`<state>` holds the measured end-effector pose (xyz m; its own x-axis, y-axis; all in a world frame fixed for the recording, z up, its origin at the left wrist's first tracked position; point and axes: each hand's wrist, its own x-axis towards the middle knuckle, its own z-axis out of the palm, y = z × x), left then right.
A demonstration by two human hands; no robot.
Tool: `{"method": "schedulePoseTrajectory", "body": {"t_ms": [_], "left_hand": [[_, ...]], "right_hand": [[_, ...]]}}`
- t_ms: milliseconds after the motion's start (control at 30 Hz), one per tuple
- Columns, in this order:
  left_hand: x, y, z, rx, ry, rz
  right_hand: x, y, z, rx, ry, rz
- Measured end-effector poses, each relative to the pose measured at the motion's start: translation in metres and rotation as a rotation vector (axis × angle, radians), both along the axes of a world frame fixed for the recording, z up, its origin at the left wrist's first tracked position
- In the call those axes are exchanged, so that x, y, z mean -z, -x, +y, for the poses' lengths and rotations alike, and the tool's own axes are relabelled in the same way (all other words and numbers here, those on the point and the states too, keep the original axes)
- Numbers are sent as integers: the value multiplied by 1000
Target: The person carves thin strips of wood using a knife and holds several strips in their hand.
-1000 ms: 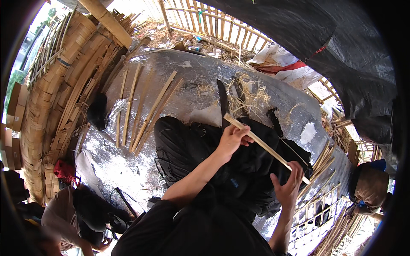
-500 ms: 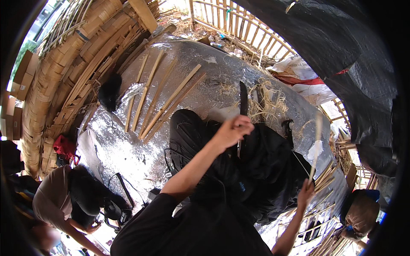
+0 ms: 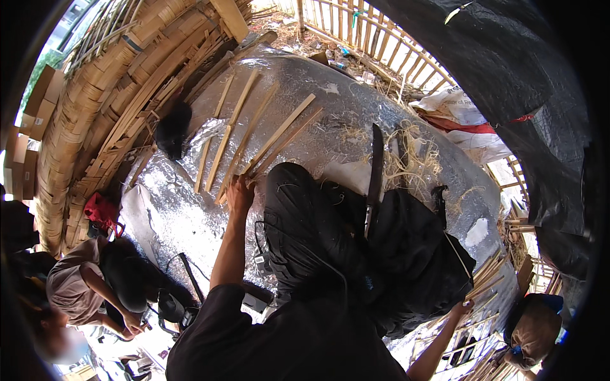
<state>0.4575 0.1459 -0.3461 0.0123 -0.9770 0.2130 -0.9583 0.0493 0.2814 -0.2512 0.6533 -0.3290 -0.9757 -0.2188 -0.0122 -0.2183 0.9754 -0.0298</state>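
My left hand (image 3: 240, 193) has its fingers closed at the near end of a pale bamboo strip (image 3: 279, 130), one of several flat strips lying side by side on the silvery sheet. Which strips its fingers take in is partly hidden. Low on the right, my right hand (image 3: 462, 309) rests beside a pile of thin bamboo splints (image 3: 486, 279), its fingers small and loosely apart, with no splint visible in them. A long dark-bladed machete (image 3: 375, 165) lies against my black-clad legs, its blade pointing away from me and touched by neither hand.
Curly bamboo shavings (image 3: 410, 155) lie right of the blade on the silver sheet (image 3: 305, 79). A woven bamboo wall (image 3: 70, 146) stands at left, with a dark furry-looking object (image 3: 173, 131) nearby. Another person (image 3: 79, 286) sits lower left. Black plastic sheeting (image 3: 495, 70) hangs at right.
My left hand has gone from above the machete to the bamboo strips at left. My right hand has lowered toward the splint pile, and the upright splint it held is no longer raised.
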Motion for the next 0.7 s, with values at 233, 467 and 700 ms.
{"method": "schedulePoseTrajectory", "body": {"t_ms": [233,467,700], "left_hand": [[3,-22,-12,184,-217,296],[-87,21,-7,-117,-612,909],[-155,77,6,279,-482,1376]], "right_hand": [[-35,-14,-81,-308,297,172],[-79,-136,-208,-640,206,240],[-100,-285,-343,-1008,659,-204]]}}
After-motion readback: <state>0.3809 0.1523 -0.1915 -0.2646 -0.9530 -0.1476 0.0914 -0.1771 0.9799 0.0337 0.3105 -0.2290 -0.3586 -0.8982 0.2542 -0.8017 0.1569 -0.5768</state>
